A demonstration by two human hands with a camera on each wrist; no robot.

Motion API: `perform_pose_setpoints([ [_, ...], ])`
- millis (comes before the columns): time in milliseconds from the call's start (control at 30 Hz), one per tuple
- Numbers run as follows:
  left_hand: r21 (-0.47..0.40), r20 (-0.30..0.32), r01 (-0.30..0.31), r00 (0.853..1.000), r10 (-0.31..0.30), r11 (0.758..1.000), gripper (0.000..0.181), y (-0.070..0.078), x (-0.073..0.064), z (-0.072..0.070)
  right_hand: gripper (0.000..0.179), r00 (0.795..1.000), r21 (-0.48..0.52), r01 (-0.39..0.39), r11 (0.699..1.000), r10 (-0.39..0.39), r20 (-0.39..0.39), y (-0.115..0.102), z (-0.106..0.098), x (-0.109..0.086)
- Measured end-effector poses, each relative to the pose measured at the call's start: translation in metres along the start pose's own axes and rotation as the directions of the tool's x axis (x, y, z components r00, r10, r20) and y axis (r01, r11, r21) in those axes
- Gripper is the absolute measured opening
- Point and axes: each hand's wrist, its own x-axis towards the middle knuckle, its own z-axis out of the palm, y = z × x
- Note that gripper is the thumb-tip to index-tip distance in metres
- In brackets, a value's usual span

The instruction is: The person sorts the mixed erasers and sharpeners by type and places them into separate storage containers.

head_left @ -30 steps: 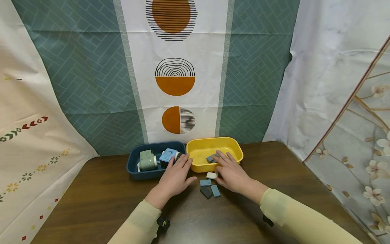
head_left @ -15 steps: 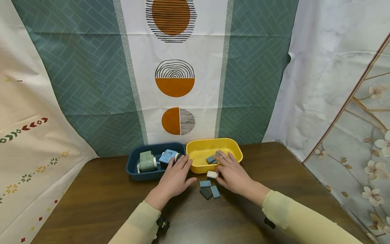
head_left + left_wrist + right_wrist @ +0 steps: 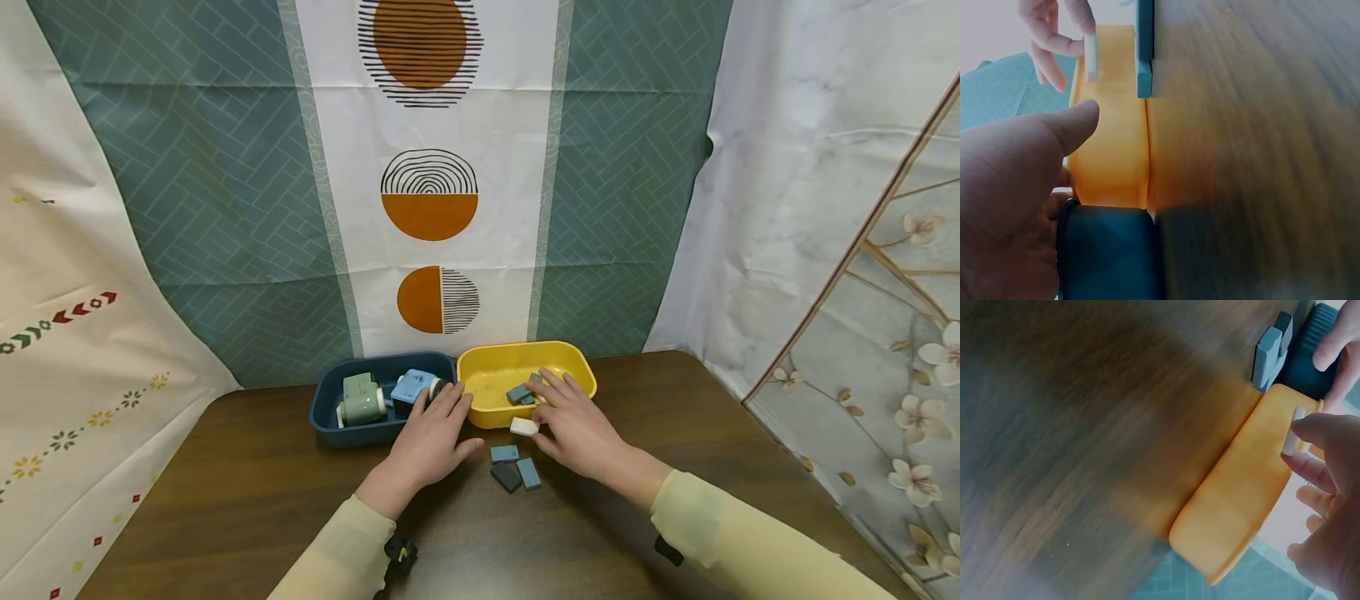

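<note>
Table [image 3: 225, 467], far edge: one navy tray [image 3: 321, 429] with two toys [image 3: 363, 400], one yellow tray [image 3: 486, 371] with at least two slate blocks [image 3: 517, 393]. By this tray's near edge: one white block [image 3: 522, 427], three darker blocks [image 3: 528, 474].

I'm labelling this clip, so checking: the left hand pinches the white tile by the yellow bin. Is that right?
Not quite; the hand is wrong. The right hand pinches the white tile by the yellow bin, as the head view shows.
</note>
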Motion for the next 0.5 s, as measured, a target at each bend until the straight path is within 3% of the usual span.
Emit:
perform_pose_setpoints([
  [500, -0.009, 0.005, -0.001, 1.000, 0.001, 1.000, 0.080, 0.0003, -0.0009, -0.0010, 0.021, 0.999, -0.004, 0.007, 1.000, -0.007, -0.053, -0.0002, -0.0082, -0.0039],
])
